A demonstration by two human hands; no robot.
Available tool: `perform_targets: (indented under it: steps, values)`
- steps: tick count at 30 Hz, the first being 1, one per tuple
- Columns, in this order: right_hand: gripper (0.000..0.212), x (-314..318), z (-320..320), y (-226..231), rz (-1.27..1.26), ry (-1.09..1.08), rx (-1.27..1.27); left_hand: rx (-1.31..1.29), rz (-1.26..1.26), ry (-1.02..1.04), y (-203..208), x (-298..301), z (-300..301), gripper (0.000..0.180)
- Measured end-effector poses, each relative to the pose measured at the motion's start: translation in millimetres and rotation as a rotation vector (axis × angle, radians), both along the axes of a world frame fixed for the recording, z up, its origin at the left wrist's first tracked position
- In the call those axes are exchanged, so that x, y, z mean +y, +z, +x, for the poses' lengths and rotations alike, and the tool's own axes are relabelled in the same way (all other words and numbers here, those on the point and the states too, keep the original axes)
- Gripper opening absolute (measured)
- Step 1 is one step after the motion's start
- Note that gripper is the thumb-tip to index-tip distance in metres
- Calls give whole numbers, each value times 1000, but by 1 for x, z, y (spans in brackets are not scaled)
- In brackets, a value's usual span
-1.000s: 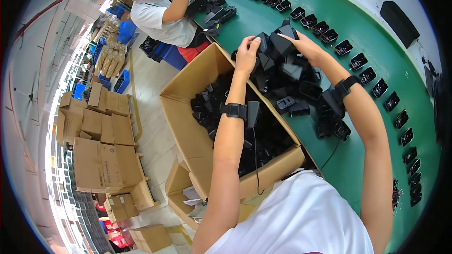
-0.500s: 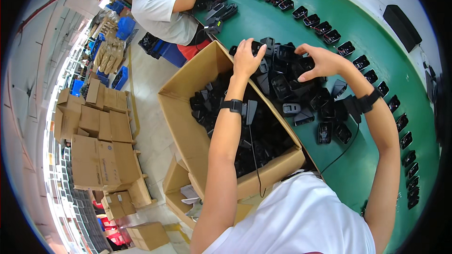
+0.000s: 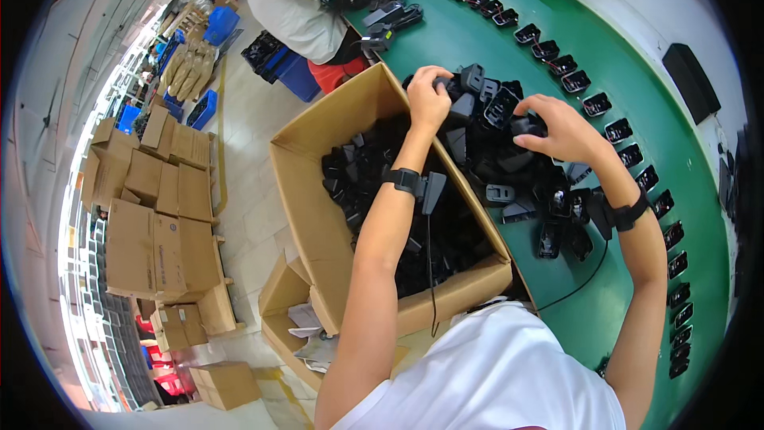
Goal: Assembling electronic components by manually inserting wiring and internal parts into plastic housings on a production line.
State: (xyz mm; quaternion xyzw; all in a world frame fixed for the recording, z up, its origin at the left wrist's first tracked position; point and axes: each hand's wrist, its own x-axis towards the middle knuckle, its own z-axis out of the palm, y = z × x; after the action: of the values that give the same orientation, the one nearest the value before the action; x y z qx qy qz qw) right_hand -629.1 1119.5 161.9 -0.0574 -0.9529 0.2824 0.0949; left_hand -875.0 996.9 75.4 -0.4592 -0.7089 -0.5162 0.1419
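A heap of black plastic housings (image 3: pixel 503 103) lies on the green table beside a large open cardboard box (image 3: pixel 318 131). At the heap's far left end, my left hand (image 3: pixel 430 102) curls its fingers and thumb round a dark plastic piece (image 3: pixel 443 81), mostly covered by the fingers. My right hand (image 3: pixel 563 129) grips a black plastic housing (image 3: pixel 527 124) at the heap's right side, between thumb and fingers. More black plastic parts (image 3: pixel 358 167) fill the box below my left forearm. Each wrist wears a black strap with a small device and cable.
Black open shells (image 3: pixel 574 81) stand in a long curved row along the green table (image 3: pixel 621 295). A co-worker (image 3: pixel 290 0) in a white shirt works at the table's far end. Cardboard boxes (image 3: pixel 171 247) are stacked on the left floor, with blue bins (image 3: pixel 296 76) farther off.
My right hand has closed from a spread grasp onto a black housing. The left hand's fingers have drawn in round a dark piece. The whole view has shifted slightly.
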Motion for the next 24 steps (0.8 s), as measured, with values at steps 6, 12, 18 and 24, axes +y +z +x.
perform_targets:
  steps: [6,12,18,24]
  values:
    - [43,-32,-21,7,47,47,156,-230,148,45,-8,-1,3,22]
    - [60,-39,-80,-27,241,-28,218,-588,210,-97,9,8,22,19]
    - [58,-46,-118,-41,400,-75,134,-1067,284,-377,16,-13,18,16]
    - [43,-28,-149,-57,395,-144,-80,-1017,351,-247,14,-28,35,16]
